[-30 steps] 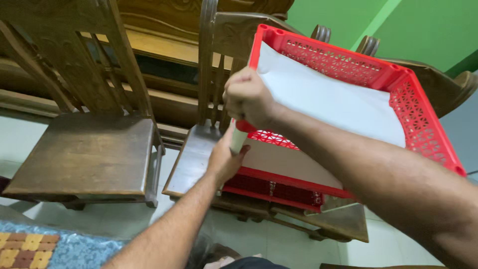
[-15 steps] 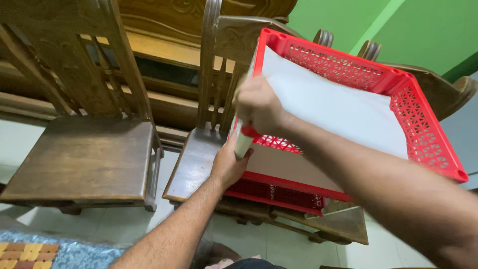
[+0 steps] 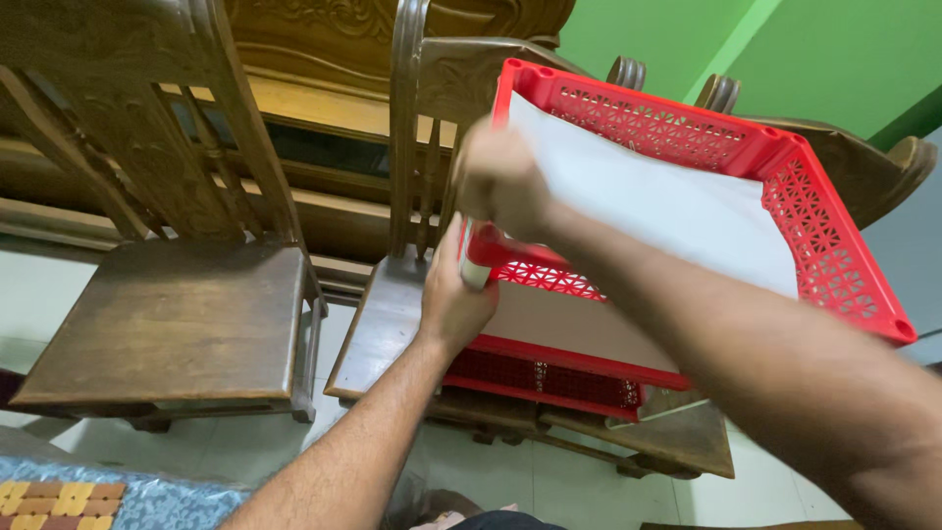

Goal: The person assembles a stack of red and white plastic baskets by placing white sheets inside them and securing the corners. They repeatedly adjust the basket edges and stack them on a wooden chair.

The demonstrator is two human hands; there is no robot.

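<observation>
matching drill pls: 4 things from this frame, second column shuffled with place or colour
1. crate
2. paper sheet
3. left hand
4. empty chair

A. white, lining the inside
B. dark wood, at the left
C. red, perforated walls
D. against the near corner, below the right hand

Pairs: 1-C, 2-A, 3-D, 4-B

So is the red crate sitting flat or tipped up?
Tipped. The red crate leans on the chair seat, its far rim raised high, while the right hand grips its corner and the left hand steadies its side.
</observation>
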